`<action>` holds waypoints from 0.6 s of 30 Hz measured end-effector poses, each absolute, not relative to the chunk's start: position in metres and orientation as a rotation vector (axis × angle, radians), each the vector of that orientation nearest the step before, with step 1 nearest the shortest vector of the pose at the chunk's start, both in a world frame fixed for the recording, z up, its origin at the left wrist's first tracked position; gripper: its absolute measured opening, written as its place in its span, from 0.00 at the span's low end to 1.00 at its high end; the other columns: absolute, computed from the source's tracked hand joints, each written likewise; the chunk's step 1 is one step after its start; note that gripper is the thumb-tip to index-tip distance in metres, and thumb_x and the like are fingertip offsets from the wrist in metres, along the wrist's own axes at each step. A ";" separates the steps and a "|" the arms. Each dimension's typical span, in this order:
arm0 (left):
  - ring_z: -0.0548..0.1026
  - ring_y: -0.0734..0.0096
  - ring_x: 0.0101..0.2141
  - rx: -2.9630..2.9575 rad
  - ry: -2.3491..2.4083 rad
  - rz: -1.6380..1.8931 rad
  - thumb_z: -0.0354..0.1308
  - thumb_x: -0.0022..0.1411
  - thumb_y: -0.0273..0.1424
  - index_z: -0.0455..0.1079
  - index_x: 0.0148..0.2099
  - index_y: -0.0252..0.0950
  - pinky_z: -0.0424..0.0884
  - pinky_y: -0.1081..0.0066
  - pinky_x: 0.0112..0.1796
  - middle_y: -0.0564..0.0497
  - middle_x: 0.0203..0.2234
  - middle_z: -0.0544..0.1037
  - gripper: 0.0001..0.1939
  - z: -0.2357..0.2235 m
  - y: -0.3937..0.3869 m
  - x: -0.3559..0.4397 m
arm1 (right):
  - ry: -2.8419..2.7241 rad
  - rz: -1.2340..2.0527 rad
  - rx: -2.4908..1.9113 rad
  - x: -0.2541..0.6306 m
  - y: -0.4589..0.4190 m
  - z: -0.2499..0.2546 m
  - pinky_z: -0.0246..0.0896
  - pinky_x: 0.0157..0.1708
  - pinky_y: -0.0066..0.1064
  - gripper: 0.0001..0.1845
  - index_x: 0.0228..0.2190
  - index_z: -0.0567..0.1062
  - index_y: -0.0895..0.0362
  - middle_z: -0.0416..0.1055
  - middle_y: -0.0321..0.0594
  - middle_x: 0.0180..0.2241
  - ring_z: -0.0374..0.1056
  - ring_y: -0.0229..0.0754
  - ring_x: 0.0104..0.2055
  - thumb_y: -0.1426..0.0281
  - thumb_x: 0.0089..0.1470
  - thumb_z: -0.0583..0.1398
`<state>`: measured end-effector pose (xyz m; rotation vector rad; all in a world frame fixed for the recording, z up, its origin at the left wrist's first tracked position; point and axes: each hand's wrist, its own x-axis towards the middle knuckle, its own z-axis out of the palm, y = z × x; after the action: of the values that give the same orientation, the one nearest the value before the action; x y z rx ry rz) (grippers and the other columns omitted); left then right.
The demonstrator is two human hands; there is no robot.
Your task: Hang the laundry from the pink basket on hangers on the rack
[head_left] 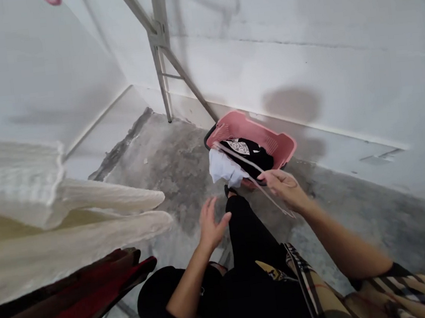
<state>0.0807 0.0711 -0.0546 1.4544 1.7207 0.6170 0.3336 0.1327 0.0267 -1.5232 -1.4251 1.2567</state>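
Note:
My right hand (284, 188) grips a pale pink clothes hanger (246, 160), whose thin arms stretch across the front of a pink laundry basket (280, 148). In the basket lie black clothes (261, 160) with a white patterned patch (238, 147). A white cloth (221, 169) hangs over the basket's near left side. My left hand (211, 225) is empty with its fingers apart, above the floor and left of my leg. It is separate from the basket and the white cloth.
A metal rack frame (158, 35) stands by the wall behind the basket. Cream garments (100, 211) and dark red ones (83, 299) hang close on the left. The floor (148, 160) is bare grey concrete. A pink loop (52, 0) shows at top left.

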 end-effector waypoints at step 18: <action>0.77 0.59 0.45 -0.084 0.939 1.077 0.51 0.65 0.45 0.74 0.38 0.39 0.73 0.58 0.45 0.48 0.44 0.80 0.17 -0.018 0.165 0.096 | -2.080 2.127 -0.657 0.300 0.295 -0.043 0.60 0.52 0.32 0.29 0.53 0.71 0.57 0.71 0.43 0.52 0.67 0.44 0.52 0.61 0.50 0.66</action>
<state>0.0959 0.1654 -0.0180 -0.0840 0.9386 1.0766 0.3004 0.2953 -0.0426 -0.6569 -2.0803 2.1274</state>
